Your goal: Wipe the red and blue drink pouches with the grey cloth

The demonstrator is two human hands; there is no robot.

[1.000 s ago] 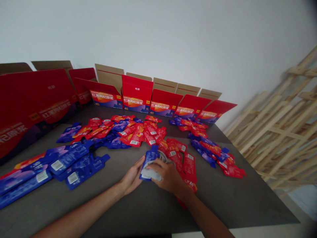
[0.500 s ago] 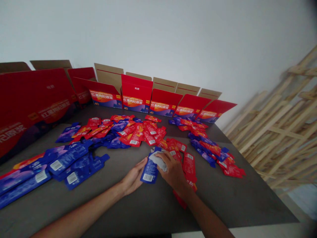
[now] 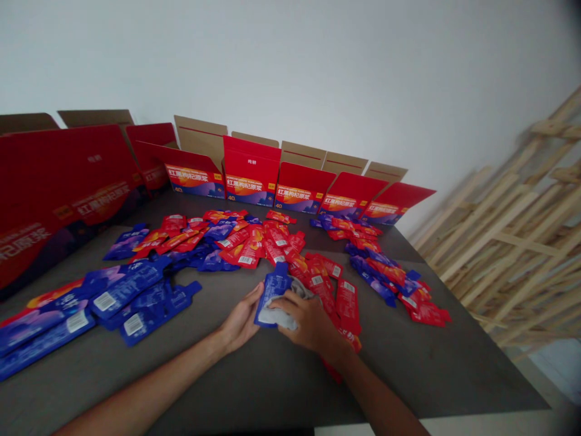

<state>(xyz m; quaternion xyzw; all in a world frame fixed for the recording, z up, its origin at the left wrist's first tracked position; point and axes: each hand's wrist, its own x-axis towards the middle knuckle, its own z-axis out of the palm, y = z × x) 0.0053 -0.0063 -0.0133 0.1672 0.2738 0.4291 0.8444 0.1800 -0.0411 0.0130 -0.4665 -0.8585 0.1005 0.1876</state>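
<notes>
A blue spouted pouch (image 3: 275, 284) is tilted up over the middle of the table, its narrow neck pointing away from me. My left hand (image 3: 242, 319) holds it by the left edge, with some fingers hidden behind it. My right hand (image 3: 303, 316) presses a grey-white cloth (image 3: 282, 313) onto the lower part of the pouch's face, covering its barcode area. Just right of that hand lie red pouches (image 3: 347, 300), some partly under my right wrist. Several blue pouches (image 3: 149, 309) lie in an overlapping row to the left of my left hand.
Open red cartons (image 3: 299, 188) line the back of the grey table (image 3: 218, 381), and larger ones (image 3: 59, 181) stand at the left. Mixed red and blue pouches (image 3: 245, 242) are heaped mid-table, with another pile (image 3: 385, 266) at the right. Wooden racks (image 3: 508, 242) stand beyond the right edge.
The cloth has moved from the upper part of the pouch down to its lower part, with my right hand. The pouch's neck now shows, and its barcode is covered.
</notes>
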